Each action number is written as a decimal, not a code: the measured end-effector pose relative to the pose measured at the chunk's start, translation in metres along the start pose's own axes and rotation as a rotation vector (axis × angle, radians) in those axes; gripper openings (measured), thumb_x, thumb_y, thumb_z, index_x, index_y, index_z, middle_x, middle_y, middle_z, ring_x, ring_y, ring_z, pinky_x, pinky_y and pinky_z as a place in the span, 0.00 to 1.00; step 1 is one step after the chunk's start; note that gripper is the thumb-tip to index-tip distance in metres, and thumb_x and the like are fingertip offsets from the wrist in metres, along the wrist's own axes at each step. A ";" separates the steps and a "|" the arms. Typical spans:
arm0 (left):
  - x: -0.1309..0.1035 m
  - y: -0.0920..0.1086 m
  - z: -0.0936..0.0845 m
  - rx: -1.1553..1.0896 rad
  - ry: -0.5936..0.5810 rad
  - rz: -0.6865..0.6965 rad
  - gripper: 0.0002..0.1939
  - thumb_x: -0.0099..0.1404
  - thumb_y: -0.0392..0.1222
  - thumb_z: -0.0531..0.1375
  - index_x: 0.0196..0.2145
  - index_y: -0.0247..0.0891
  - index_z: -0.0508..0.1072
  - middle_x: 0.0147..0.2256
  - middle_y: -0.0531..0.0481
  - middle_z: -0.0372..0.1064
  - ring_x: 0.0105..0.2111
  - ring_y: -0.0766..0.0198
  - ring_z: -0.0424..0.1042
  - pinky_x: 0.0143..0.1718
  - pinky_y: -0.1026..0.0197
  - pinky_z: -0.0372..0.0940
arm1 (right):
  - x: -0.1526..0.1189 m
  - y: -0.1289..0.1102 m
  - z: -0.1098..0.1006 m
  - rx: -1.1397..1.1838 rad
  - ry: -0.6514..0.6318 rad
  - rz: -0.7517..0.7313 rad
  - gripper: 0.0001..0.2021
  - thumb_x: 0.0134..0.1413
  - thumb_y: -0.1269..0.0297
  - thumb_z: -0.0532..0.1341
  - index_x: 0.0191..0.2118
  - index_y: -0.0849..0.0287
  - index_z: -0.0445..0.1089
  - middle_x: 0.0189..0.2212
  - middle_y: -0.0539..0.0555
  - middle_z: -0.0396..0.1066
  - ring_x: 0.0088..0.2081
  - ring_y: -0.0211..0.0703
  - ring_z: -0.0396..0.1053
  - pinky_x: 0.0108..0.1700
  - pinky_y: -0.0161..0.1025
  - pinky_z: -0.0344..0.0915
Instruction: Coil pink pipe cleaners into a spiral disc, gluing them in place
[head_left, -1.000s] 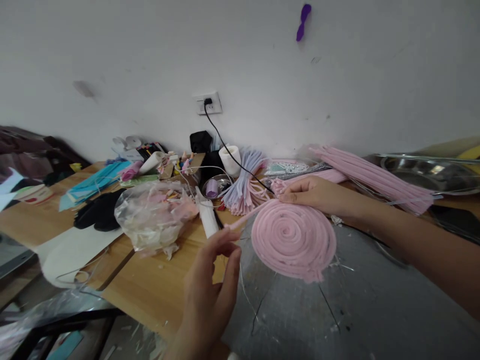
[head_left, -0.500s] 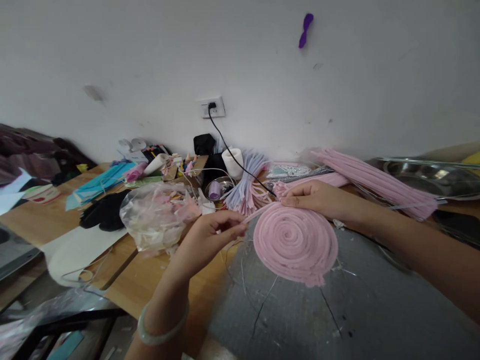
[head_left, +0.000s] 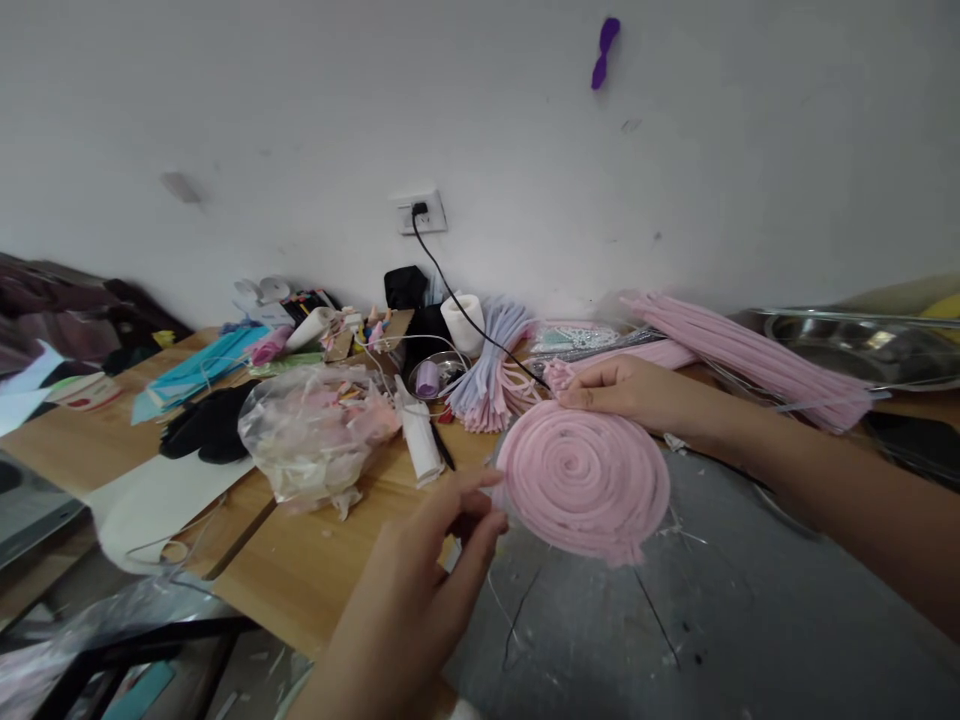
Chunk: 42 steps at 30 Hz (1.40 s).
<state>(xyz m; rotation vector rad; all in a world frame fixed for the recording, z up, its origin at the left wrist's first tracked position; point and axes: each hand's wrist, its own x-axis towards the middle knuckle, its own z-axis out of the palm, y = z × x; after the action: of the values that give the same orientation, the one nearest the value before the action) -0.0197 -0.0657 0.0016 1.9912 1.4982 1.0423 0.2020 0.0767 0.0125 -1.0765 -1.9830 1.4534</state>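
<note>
A flat round coil of pink pipe cleaner (head_left: pixel 574 480) is held over a grey board, wound in a spiral with a small frayed bit at its lower right edge. My left hand (head_left: pixel 442 560) has its thumb and forefinger closed at the coil's left edge, pinching the outer pink strand there; the strand's tip is hidden. At the coil's upper edge, my right hand (head_left: pixel 626 395) grips the rim between thumb and bent fingers.
The grey board (head_left: pixel 585 640) carries loose wires. Behind lie bundled pink pipe cleaners (head_left: pixel 750 360), a lilac bundle (head_left: pixel 491 350) and a metal tray (head_left: pixel 862 345). A plastic bag of scraps (head_left: pixel 315 430) and a white tube (head_left: pixel 420 440) sit left. A black cable (head_left: pixel 465 310) hangs from the socket.
My left hand has come down and nearer along the coil's left side, and the strand that stretched to it from the top now lies against the rim. My right hand stays at the upper edge.
</note>
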 end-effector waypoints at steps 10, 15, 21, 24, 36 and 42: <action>0.008 -0.002 -0.001 -0.127 -0.005 -0.057 0.11 0.65 0.39 0.56 0.44 0.40 0.74 0.24 0.54 0.70 0.20 0.70 0.68 0.20 0.71 0.64 | 0.000 0.000 -0.002 -0.025 -0.014 0.045 0.19 0.46 0.46 0.63 0.29 0.60 0.73 0.28 0.51 0.69 0.29 0.40 0.64 0.32 0.37 0.59; -0.010 0.003 0.003 -0.292 -0.055 0.023 0.14 0.67 0.34 0.55 0.47 0.50 0.73 0.28 0.56 0.73 0.25 0.71 0.73 0.26 0.72 0.68 | 0.002 -0.002 0.000 -0.022 -0.037 0.038 0.20 0.43 0.45 0.64 0.27 0.60 0.74 0.27 0.50 0.68 0.29 0.40 0.63 0.33 0.38 0.58; 0.006 -0.010 0.001 -0.381 -0.122 -0.009 0.07 0.62 0.37 0.61 0.39 0.41 0.75 0.27 0.51 0.74 0.28 0.66 0.73 0.30 0.67 0.68 | 0.001 0.000 -0.001 -0.017 -0.031 0.015 0.19 0.45 0.46 0.64 0.28 0.60 0.73 0.28 0.50 0.68 0.30 0.39 0.63 0.34 0.37 0.57; 0.016 -0.013 0.000 -0.420 -0.096 -0.109 0.09 0.60 0.41 0.64 0.38 0.38 0.71 0.21 0.56 0.68 0.18 0.71 0.66 0.19 0.71 0.61 | -0.001 -0.001 -0.001 -0.011 -0.058 0.022 0.20 0.46 0.45 0.63 0.28 0.60 0.72 0.26 0.50 0.67 0.29 0.39 0.62 0.33 0.37 0.57; 0.052 0.008 -0.019 -0.412 -0.614 -0.428 0.18 0.65 0.56 0.53 0.39 0.37 0.68 0.16 0.56 0.67 0.11 0.71 0.61 0.10 0.73 0.51 | 0.000 -0.026 -0.004 -0.150 -0.160 0.010 0.14 0.51 0.52 0.60 0.25 0.58 0.70 0.25 0.49 0.65 0.28 0.38 0.60 0.31 0.37 0.55; 0.108 0.008 -0.045 -0.348 -0.884 -0.423 0.18 0.57 0.46 0.66 0.16 0.35 0.68 0.11 0.58 0.56 0.11 0.76 0.51 0.12 0.72 0.44 | 0.002 -0.023 -0.005 -0.037 -0.230 0.020 0.16 0.50 0.48 0.61 0.27 0.58 0.69 0.25 0.48 0.64 0.27 0.37 0.58 0.30 0.36 0.55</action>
<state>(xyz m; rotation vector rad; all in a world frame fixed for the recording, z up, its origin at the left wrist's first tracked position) -0.0355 0.0293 0.0678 1.4703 1.0610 0.1588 0.1967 0.0782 0.0350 -0.9840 -2.1683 1.6198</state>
